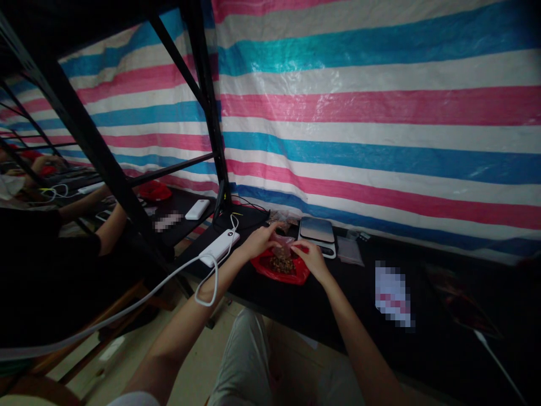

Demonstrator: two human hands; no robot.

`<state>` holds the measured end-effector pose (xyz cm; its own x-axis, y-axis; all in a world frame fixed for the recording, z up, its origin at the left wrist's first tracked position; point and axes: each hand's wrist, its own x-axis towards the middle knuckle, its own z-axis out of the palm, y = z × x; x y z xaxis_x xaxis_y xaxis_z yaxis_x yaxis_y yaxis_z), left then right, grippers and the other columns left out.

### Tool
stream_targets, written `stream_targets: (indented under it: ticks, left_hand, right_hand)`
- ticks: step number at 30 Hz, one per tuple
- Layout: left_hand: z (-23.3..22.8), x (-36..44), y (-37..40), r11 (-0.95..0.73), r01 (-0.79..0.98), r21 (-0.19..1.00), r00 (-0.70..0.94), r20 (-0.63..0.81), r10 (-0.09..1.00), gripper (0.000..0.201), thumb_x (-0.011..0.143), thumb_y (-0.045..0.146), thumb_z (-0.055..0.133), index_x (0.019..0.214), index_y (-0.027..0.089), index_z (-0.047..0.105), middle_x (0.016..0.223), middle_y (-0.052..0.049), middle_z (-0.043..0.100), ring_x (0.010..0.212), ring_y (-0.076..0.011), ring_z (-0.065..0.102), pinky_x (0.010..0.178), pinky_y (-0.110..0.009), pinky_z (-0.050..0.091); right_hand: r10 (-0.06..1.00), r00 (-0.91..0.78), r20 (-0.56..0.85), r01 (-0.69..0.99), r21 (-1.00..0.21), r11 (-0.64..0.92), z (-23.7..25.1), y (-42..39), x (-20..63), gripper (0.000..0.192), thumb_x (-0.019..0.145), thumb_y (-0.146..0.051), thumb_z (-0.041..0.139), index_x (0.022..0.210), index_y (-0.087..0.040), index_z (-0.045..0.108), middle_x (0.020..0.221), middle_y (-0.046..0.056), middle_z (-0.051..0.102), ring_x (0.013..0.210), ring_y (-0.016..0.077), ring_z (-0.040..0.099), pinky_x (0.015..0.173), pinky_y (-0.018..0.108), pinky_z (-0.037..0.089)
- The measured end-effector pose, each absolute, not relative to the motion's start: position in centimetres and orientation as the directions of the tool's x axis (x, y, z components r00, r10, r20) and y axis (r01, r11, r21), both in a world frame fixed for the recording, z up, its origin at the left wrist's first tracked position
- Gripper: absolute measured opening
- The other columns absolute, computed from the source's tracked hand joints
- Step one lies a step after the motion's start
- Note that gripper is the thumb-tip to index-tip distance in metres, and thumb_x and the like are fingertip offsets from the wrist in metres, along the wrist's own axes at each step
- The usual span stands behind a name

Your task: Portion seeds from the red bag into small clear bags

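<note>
My left hand (261, 241) and my right hand (311, 257) hold a small clear plastic bag (284, 243) between them, fingers pinched at its two sides. The bag is above a red plastic bag (296, 276) spread open on the black table. Small brown pieces (282, 264) lie in a heap in the red bag; their kind is too small to tell. Just behind my right hand stands a kitchen scale (316, 232) with a metal top. Whether the clear bag has anything in it is hard to make out.
A white power bank (220, 247) with a white cable lies left of the red bag. Filled clear bags (284, 219) sit behind my hands, and a stack of flat bags (350, 251) right of the scale. Black metal posts (207, 101) rise at left, where another person's arms (112, 228) show.
</note>
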<state>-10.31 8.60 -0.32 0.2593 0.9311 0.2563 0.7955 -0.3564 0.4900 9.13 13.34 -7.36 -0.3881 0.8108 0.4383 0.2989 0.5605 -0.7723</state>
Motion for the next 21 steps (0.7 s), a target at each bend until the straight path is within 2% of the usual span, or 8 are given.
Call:
stream_targets:
  ticks: [2, 5, 7, 11, 17, 21]
  left_hand:
    - [-0.3, -10.3, 8.4, -0.352, 0.806, 0.476, 0.237, 0.285, 0.929, 0.062, 0.069, 0.029, 0.064, 0.125, 0.025, 0.038, 0.088, -0.001, 0.062, 0.082, -0.0172, 0.059, 0.071, -0.024, 0.043]
    - [-0.4, -10.2, 8.3, -0.356, 0.802, 0.48, 0.217, 0.322, 0.922, 0.053, 0.071, 0.031, 0.063, 0.119, 0.024, 0.043, 0.086, -0.001, 0.062, 0.081, -0.0171, 0.059, 0.071, -0.024, 0.043]
    - [-0.5, -10.1, 8.3, -0.359, 0.785, 0.505, 0.205, 0.334, 0.92, 0.044, 0.072, 0.032, 0.062, 0.112, 0.022, 0.048, 0.083, -0.001, 0.062, 0.08, -0.0167, 0.059, 0.072, -0.024, 0.043]
    - [-0.9, -9.9, 8.7, -0.405, 0.705, 0.583, 0.211, 0.372, 0.904, 0.031, 0.074, 0.028, 0.06, 0.103, 0.019, 0.053, 0.085, -0.002, 0.064, 0.082, -0.0156, 0.059, 0.075, -0.024, 0.043]
    - [-1.5, -9.9, 8.8, -0.405, 0.667, 0.625, 0.162, 0.409, 0.898, 0.038, 0.072, 0.029, 0.061, 0.108, 0.019, 0.051, 0.083, -0.001, 0.063, 0.078, -0.015, 0.059, 0.074, -0.024, 0.043]
    - [-1.9, -10.2, 8.6, -0.414, 0.677, 0.609, 0.158, 0.429, 0.89, 0.051, 0.067, 0.036, 0.066, 0.114, 0.021, 0.049, 0.1, -0.002, 0.062, 0.09, -0.0165, 0.058, 0.081, -0.026, 0.042]
  right_hand:
    - [0.818, -0.369, 0.441, 0.313, -0.77, 0.556, -7.2, 13.1, 9.2, 0.02, 0.074, -0.037, 0.054, 0.08, -0.021, 0.066, 0.083, 0.003, 0.068, 0.08, 0.0195, 0.061, 0.075, 0.033, 0.045]
    - [0.821, -0.391, 0.416, 0.301, -0.785, 0.541, -7.0, 12.8, 9.1, 0.026, 0.076, -0.04, 0.052, 0.089, -0.022, 0.065, 0.09, 0.003, 0.067, 0.081, 0.0193, 0.061, 0.074, 0.031, 0.045]
    - [0.808, -0.423, 0.411, 0.289, -0.784, 0.55, -6.8, 12.6, 9.1, 0.029, 0.077, -0.041, 0.051, 0.093, -0.021, 0.064, 0.093, 0.004, 0.067, 0.082, 0.0192, 0.061, 0.074, 0.031, 0.046]
    - [0.784, -0.43, 0.448, 0.349, -0.718, 0.602, -6.7, 12.3, 9.2, 0.029, 0.07, -0.039, 0.06, 0.093, -0.021, 0.064, 0.093, 0.004, 0.066, 0.084, 0.0203, 0.06, 0.077, 0.033, 0.045]
    - [0.808, -0.361, 0.466, 0.387, -0.713, 0.584, -7.5, 12.8, 9.4, 0.022, 0.071, -0.035, 0.059, 0.087, -0.022, 0.065, 0.088, 0.003, 0.067, 0.081, 0.0196, 0.06, 0.076, 0.033, 0.044]
    - [0.827, -0.289, 0.482, 0.302, -0.774, 0.557, -8.3, 13.5, 9.3, 0.023, 0.07, -0.035, 0.059, 0.084, -0.019, 0.065, 0.083, 0.005, 0.067, 0.072, 0.0185, 0.059, 0.072, 0.032, 0.045]
